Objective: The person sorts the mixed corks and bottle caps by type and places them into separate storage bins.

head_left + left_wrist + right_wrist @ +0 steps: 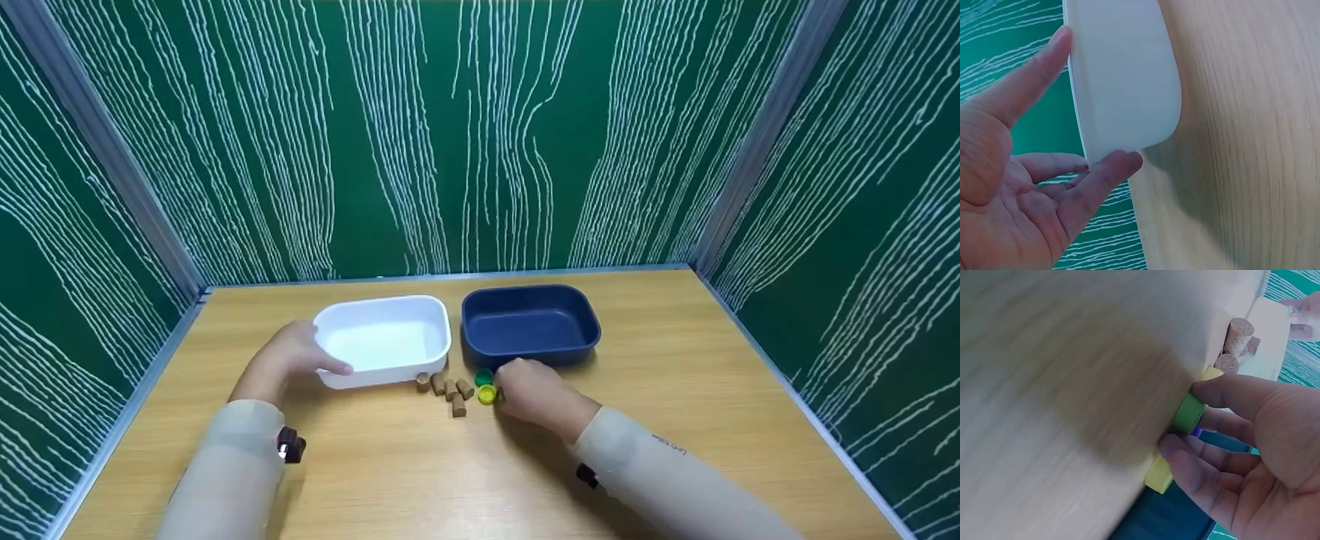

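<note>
My left hand holds the left end of a white rectangular tub; in the left wrist view its thumb and fingers span the tub's rim and corner. With thumb and fingers, my right hand pinches a green bottle cap close to the table, in front of a navy tub. A yellow cap lies by the fingers, and a bit of purple shows behind them. Left of this hand sit another yellow cap and a green cap.
Several small corks lie in front of the white tub's right corner, left of the caps. The two tubs stand side by side on a wooden table. Green panels with white streaks close off the back and both sides.
</note>
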Tool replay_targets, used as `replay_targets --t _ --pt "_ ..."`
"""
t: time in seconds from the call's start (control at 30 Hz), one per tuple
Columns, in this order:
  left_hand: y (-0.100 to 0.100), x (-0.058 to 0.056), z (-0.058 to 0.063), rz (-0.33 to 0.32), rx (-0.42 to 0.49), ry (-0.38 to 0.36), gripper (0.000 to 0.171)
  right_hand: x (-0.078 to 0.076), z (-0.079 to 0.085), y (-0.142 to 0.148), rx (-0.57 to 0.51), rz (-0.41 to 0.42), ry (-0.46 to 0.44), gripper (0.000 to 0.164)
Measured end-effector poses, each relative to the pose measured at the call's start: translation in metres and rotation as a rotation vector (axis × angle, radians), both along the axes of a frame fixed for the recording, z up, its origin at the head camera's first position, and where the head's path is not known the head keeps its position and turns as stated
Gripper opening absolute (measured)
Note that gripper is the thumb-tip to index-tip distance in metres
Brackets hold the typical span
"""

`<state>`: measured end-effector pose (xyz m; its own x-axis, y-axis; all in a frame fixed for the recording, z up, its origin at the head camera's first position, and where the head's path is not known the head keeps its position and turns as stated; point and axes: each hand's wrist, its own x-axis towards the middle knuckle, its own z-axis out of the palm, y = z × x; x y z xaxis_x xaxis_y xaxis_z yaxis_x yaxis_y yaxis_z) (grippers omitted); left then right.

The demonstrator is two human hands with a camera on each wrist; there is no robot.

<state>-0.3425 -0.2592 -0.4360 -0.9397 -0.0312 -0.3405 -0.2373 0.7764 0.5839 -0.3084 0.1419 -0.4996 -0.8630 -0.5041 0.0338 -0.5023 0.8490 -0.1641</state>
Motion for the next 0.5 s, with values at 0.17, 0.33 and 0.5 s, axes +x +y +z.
replay_targets --t 0.17,0.33,0.5 --pt "0.0027 -0.0017 0.0015 0.005 -0.016 -0.001 0.127 -0.0013 0.0013 -0.0016 0.04 0.003 -0.008 0.025" --pt "0.003 -0.0027 0.0032 0.005 -0.035 -0.013 0.126 -0.0013 0.0017 -0.0025 0.053 0.012 -0.007 0.021" --pt "0.0037 -0.0044 0.0034 -0.004 -0.051 -0.02 0.126 -0.0013 0.0018 -0.0012 0.052 0.017 -0.002 0.023"
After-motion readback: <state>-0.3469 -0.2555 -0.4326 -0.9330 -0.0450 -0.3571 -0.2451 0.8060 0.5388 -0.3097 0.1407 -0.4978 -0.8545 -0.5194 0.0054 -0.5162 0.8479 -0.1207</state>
